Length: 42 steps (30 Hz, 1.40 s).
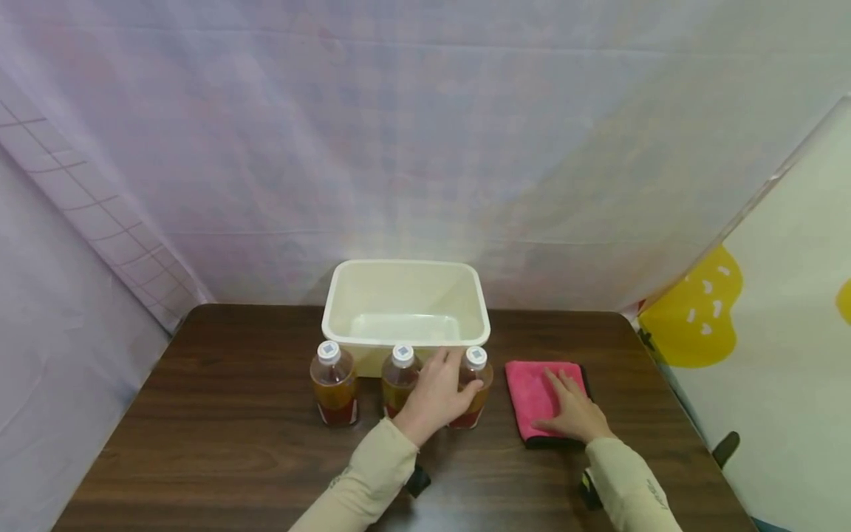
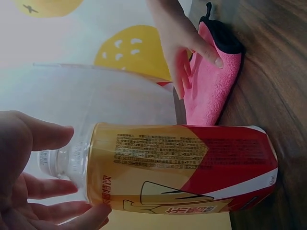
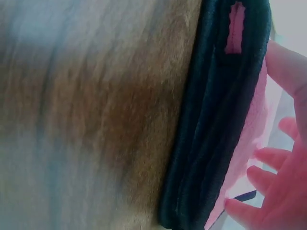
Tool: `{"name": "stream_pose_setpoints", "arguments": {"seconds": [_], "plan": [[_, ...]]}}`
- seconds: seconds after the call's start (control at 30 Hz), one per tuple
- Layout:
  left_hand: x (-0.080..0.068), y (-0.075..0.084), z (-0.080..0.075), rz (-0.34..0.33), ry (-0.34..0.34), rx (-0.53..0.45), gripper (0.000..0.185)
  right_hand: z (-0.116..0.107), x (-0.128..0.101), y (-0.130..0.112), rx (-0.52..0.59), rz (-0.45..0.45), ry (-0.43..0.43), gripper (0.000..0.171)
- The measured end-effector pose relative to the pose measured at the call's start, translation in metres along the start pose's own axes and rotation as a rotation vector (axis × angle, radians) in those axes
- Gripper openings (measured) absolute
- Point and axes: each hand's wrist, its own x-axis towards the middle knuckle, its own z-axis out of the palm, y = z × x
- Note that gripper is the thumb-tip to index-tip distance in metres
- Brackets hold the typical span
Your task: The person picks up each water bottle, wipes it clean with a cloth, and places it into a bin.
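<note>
Three bottles with white caps and gold-and-red labels stand upright in a row: a left bottle (image 1: 335,391), a middle bottle (image 1: 394,393) and a right bottle (image 1: 469,415). My left hand (image 1: 435,395) is at the right bottle, partly covering the middle one. In the left wrist view its thumb and spread fingers are on either side of that bottle's neck, the thumb apart from it. A folded pink cloth (image 1: 528,391) with black edging lies to the right. Over it is my right hand (image 1: 577,414), fingers spread, the fingertips close above the pink surface.
A cream plastic bin (image 1: 407,343) stands behind the bottles, its open top facing up. Everything rests on a dark wooden table (image 1: 226,414). A pale curtain (image 1: 399,148) hangs along the table's back edge.
</note>
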Motion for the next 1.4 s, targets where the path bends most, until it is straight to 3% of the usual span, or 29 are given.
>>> {"name": "stream_pose_setpoints", "arguments": {"seconds": [1.0, 1.4], "plan": [[0.000, -0.003, 0.007, -0.085, 0.007, -0.081, 0.046, 0.003, 0.011, -0.006, 0.036, 0.067, -0.099, 0.099], [0.002, -0.005, 0.008, -0.116, -0.024, -0.111, 0.046, -0.004, 0.013, -0.012, 0.043, 0.089, -0.130, 0.098]]}}
